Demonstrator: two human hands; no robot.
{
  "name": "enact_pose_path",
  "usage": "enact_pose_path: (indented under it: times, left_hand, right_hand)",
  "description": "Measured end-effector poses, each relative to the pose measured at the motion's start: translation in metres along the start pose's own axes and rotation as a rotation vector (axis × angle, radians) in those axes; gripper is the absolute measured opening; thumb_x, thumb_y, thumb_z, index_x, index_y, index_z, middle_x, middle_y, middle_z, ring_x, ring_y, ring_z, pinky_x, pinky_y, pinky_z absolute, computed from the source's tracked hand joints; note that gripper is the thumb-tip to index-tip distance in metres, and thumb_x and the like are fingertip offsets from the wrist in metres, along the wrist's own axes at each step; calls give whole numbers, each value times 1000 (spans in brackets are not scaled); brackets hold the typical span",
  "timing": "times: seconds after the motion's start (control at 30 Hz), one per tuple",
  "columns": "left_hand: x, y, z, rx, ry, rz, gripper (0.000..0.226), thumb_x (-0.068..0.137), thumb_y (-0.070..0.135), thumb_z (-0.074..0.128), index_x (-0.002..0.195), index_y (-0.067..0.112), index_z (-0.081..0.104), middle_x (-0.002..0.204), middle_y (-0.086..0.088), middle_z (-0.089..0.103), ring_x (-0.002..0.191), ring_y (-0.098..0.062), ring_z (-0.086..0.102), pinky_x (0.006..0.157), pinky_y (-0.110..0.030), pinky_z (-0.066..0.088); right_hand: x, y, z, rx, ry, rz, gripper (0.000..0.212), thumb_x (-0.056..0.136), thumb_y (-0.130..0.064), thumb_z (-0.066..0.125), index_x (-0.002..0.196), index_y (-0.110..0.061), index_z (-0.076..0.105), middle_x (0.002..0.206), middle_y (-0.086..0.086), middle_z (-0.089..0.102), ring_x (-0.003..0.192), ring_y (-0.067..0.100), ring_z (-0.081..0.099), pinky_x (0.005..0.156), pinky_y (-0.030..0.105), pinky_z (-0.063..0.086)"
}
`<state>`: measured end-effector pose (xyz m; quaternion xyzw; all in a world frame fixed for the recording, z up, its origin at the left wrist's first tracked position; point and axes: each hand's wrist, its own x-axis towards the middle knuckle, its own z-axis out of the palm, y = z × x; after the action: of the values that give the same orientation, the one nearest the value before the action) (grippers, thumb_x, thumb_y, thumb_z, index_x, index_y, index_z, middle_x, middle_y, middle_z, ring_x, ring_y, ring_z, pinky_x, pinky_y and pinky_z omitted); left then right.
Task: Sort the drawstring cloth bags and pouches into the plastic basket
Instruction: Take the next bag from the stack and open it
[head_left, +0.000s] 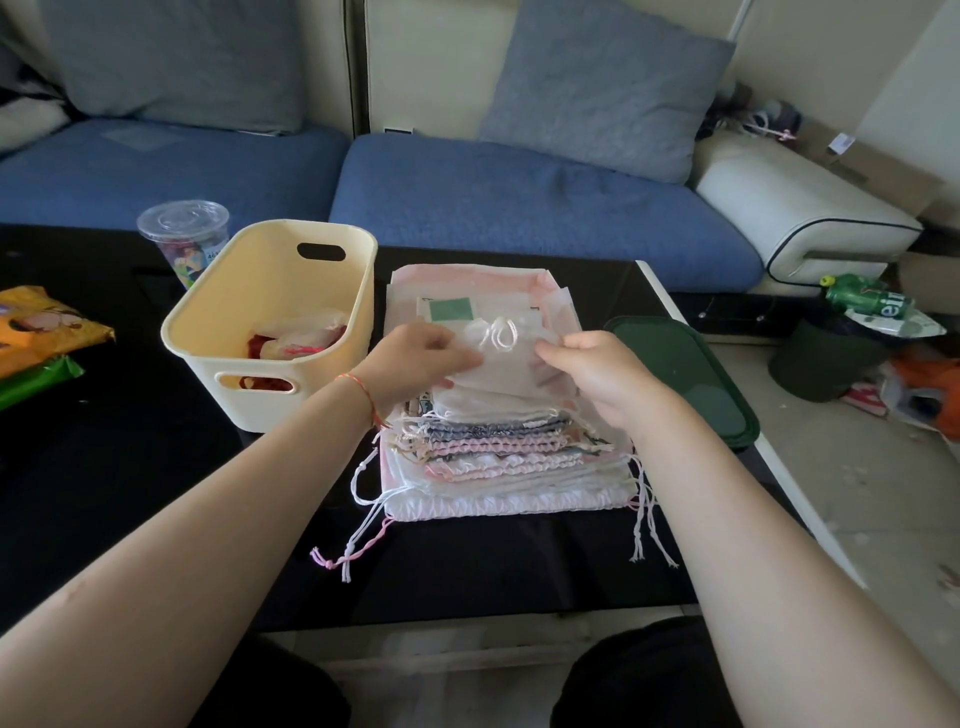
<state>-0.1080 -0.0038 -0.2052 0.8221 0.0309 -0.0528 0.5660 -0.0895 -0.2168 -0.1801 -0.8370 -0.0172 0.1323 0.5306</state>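
On the black worktop (156, 493) we see the stack of drawstring bags (493, 457). Our left hand (415, 364) and right hand (597, 374) each pinch one side of a small white pouch (501, 358) atop it. Left of the stack stands the cream plastic basket (270, 291), pouches inside.

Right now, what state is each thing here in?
Basket: upright, open, a red and white pouch inside.
Small white pouch: held by both hands above the stack.
Left hand: pinching the pouch.
Right hand: pinching the pouch.
Stack of bags: flat, cords trailing.
Plastic cup: lidded.
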Motion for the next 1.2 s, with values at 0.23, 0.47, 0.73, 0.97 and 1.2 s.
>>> enact_pose_path:
  times: [0.23,0.47,0.73,0.97,1.2]
  left_hand:
    - [0,-4,8,-46,138,-11,25,88,28,70,87,4,63,61,-5,66,53,-17,59,48,-26,54]
    - [1,-12,11,289,303,-32,33,79,16,72,101,18,48,78,-12,59,65,-32,61,62,-43,57]
    - [-5,-5,13,669,2,315,26,74,41,79,97,31,71,125,2,51,123,-17,41,109,-31,26]
    - [-5,-1,9,545,161,346,21,91,22,65,102,8,75,114,-9,67,111,-24,56,96,-24,34]
    - [-10,42,-26,265,370,374,27,91,28,66,78,4,68,64,-4,55,63,-15,45,60,-25,36]
  right_hand:
    - [9,10,-2,57,-1,138,23,94,-20,64,103,0,70,96,0,65,104,16,54,102,32,37]
    - [12,14,12,-324,88,4,17,93,-5,47,101,-19,47,89,2,49,69,16,45,53,31,32]
    - [11,11,19,-383,42,101,44,93,5,32,112,-10,68,133,8,57,115,25,52,86,26,39]
    - [6,0,1,-333,-113,81,81,88,-65,55,133,2,53,114,13,65,109,34,60,93,36,44]
    - [12,-23,-11,102,-59,-177,47,71,-31,84,113,-15,70,108,1,74,103,20,70,96,41,52]
